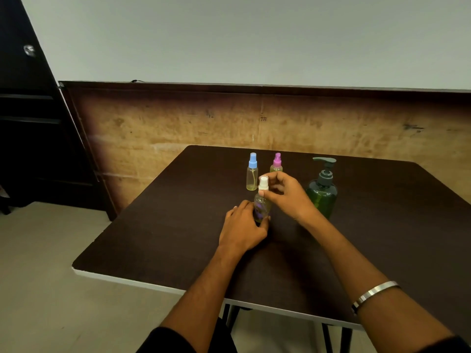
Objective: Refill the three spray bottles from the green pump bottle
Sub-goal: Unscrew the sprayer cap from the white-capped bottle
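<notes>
A small spray bottle with a white cap (262, 200) stands upright on the dark table (158, 240). My left hand (243, 226) grips its lower body. My right hand (286, 193) pinches the white cap from the right. Behind them stand a blue-capped spray bottle (252, 171) and a pink-capped spray bottle (276, 163), both holding yellowish liquid; my right hand hides the pink one's lower part. The green pump bottle (322, 192) stands upright to the right of my right hand, its dark pump head pointing left.
The table's white front edge (127, 282) runs across the lower view, with floor to the left. A worn wooden panel (178, 123) lines the wall behind the table. A dark cabinet (28, 123) stands at far left.
</notes>
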